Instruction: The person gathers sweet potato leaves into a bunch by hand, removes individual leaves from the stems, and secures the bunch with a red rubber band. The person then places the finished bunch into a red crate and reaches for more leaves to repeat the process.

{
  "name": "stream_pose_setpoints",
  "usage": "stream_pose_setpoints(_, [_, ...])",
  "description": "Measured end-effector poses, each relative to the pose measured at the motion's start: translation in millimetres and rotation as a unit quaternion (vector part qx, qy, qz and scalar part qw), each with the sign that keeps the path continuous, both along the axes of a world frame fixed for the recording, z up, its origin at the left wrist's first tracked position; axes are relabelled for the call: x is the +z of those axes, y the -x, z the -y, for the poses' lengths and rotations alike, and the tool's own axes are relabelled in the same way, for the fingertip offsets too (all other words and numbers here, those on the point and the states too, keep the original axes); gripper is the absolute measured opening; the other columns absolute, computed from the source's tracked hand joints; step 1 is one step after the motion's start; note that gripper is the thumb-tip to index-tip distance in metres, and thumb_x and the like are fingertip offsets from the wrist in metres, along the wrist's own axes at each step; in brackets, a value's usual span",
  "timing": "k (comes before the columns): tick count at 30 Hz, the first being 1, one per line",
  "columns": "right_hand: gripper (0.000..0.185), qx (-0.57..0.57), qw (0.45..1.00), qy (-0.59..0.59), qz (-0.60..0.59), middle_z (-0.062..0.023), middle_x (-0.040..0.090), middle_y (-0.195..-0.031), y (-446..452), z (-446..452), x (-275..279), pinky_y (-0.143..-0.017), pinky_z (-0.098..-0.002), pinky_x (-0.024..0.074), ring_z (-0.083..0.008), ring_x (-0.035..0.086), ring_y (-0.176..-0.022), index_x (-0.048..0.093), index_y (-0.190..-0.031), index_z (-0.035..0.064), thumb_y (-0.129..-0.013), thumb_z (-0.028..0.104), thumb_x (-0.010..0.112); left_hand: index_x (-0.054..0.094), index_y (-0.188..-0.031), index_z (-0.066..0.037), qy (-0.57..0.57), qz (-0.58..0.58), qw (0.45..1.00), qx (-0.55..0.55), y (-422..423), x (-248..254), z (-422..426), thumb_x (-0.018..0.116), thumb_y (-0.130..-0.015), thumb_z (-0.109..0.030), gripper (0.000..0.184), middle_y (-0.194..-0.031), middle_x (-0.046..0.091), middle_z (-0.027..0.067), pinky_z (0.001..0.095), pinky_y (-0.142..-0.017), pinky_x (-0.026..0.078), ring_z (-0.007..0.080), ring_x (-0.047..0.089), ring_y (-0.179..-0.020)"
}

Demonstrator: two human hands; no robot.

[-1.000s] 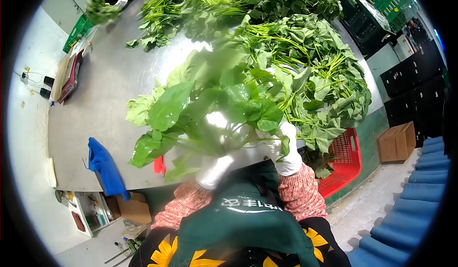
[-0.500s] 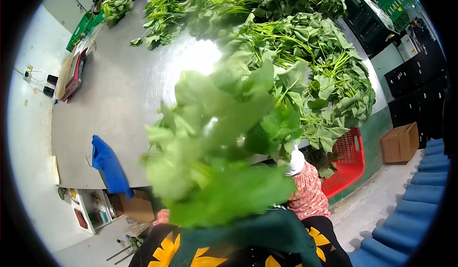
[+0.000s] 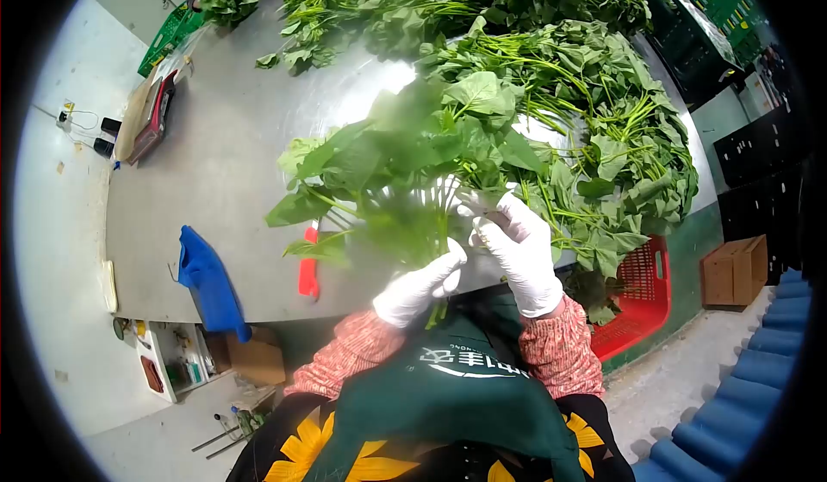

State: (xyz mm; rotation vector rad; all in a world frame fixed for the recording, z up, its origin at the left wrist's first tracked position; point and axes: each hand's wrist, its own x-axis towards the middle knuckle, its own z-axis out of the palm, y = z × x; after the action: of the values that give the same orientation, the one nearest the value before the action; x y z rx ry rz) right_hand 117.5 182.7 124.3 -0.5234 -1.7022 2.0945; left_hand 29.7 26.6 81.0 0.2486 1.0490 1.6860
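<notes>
My left hand (image 3: 420, 286), in a white glove, is closed round the stems of a bunch of leafy greens (image 3: 379, 172). The leaves fan up and away over the table, partly blurred, and stem ends poke out below the fist. Just right of the stems is my right hand (image 3: 524, 258), also gloved, its fingers curled and pinched together at the bunch's edge. What sits between those fingertips is too small to make out. A large pile of the same greens (image 3: 594, 111) lies beyond and to the right. Left of the bunch, a red-handled tool (image 3: 308, 268) rests on the table.
The metal table (image 3: 215, 120) has a blue cloth-like item (image 3: 207, 284) over its near left edge. A red crate (image 3: 642, 297) stands below at right, by a cardboard box (image 3: 732, 271). Another person's hands hold greens (image 3: 231, 1) at the far left.
The bunch has moved up and away from me, uncovering both hands and the red-handled tool. My left hand now shows gripping the stems. The view has shifted slightly.
</notes>
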Motion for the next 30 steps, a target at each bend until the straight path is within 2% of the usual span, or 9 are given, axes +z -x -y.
stream_pose_setpoints(4, [0.022,-0.049,0.998,0.034,0.020,-0.0040,0.067,-0.095,6.6,17.6,-0.1,-0.072,-0.0243,0.0505,-0.0096,0.060,-0.079,0.063,-0.106,0.0001,-0.086,0.005,0.071,0.062,-0.103,-0.004,-0.011,0.033,0.999,0.009,-4.0,-6.0,-0.6,0.063,-0.095,-0.016,0.015,-0.076,0.059,-0.0004,0.0190,-0.050,0.036,0.0066,0.051,-0.059])
stream_pose_setpoints(7, [0.017,-0.037,0.987,-0.131,0.085,-0.0028,0.065,-0.086,10.6,16.6,16.4,-0.067,-0.0244,0.0482,-0.0090,0.058,-0.075,0.065,-0.095,0.0013,-0.083,0.007,0.075,0.061,-0.106,-0.003,-0.014,0.043,0.999,0.015,-7.2,-11.1,0.0,0.063,-0.095,-0.016,0.016,-0.076,0.058,0.0011,0.0203,-0.050,0.036,0.0080,0.050,-0.059])
stream_pose_setpoints(9, [0.015,-0.078,0.994,-0.058,0.043,-0.0022,0.062,-0.080,15.4,21.8,12.9,-0.063,-0.0238,0.0457,-0.0077,0.056,-0.071,0.065,-0.088,0.0015,-0.083,0.010,0.076,0.061,-0.101,-0.003,0.004,0.036,0.999,0.013,-7.4,-9.5,1.0,0.062,-0.096,-0.015,0.014,-0.077,0.059,0.0015,0.0185,-0.051,0.038,0.0083,0.054,-0.064])
stream_pose_setpoints(19, [0.012,-0.091,0.982,-0.163,0.030,-0.0038,0.066,-0.083,12.1,21.5,-4.7,-0.063,-0.0228,0.0473,-0.0065,0.058,-0.069,0.063,-0.094,-0.0003,-0.088,0.008,0.070,0.060,-0.103,-0.004,-0.048,0.059,0.997,0.027,-5.3,-5.3,-3.6,0.058,-0.099,-0.020,0.016,-0.071,0.057,0.0017,0.0199,-0.048,0.035,0.0072,0.048,-0.055])
stream_pose_setpoints(20, [0.008,-0.081,0.996,-0.036,0.015,-0.0060,0.068,-0.086,12.6,25.0,-2.2,-0.064,-0.0232,0.0488,-0.0090,0.061,-0.069,0.064,-0.095,-0.0004,-0.090,0.004,0.068,0.060,-0.104,-0.004,-0.057,0.056,0.996,0.040,-4.8,-3.6,-5.4,0.057,-0.100,-0.022,0.018,-0.070,0.057,0.0013,0.0200,-0.048,0.034,0.0067,0.046,-0.054])
stream_pose_setpoints(23, [0.014,-0.041,0.999,0.003,0.003,-0.0040,0.070,-0.090,6.8,25.3,-6.4,-0.067,-0.0241,0.0531,-0.0106,0.066,-0.076,0.067,-0.104,0.0012,-0.091,0.006,0.067,0.060,-0.102,-0.008,-0.031,0.083,0.995,0.046,-1.1,-7.6,-4.9,0.050,-0.102,-0.035,0.029,-0.071,0.057,-0.0014,0.0193,-0.048,0.033,0.0048,0.045,-0.053])
stream_pose_setpoints(24, [0.013,0.037,0.980,0.194,0.009,-0.0048,0.070,-0.088,2.5,27.6,7.3,-0.070,-0.0251,0.0536,-0.0119,0.067,-0.078,0.067,-0.104,0.0012,-0.091,0.005,0.067,0.061,-0.102,-0.008,-0.022,0.092,0.994,0.049,0.8,-8.0,-7.2,0.049,-0.102,-0.038,0.032,-0.074,0.059,-0.0020,0.0193,-0.047,0.034,0.0043,0.046,-0.054])
stream_pose_setpoints(27, [0.014,0.138,0.990,0.032,-0.007,-0.0070,0.070,-0.088,-0.3,30.9,-8.4,-0.074,-0.0269,0.0538,-0.0144,0.067,-0.082,0.067,-0.101,-0.0002,-0.087,0.000,0.069,0.061,-0.091,-0.008,-0.007,0.124,0.989,0.081,7.6,-7.5,-1.3,0.049,-0.102,-0.041,0.037,-0.087,0.066,0.0014,0.0234,-0.061,0.045,0.0073,0.057,-0.071])
stream_pose_setpoints(30, [0.016,0.154,0.982,-0.059,0.087,-0.0060,0.069,-0.093,-10.2,30.0,-17.0,-0.071,-0.0271,0.0528,-0.0136,0.065,-0.085,0.067,-0.100,0.0005,-0.085,0.000,0.071,0.061,-0.089,-0.008,0.003,0.062,0.994,0.094,0.1,-13.2,-5.9,0.051,-0.102,-0.036,0.033,-0.081,0.062,-0.0003,0.0232,-0.066,0.045,0.0085,0.056,-0.070])
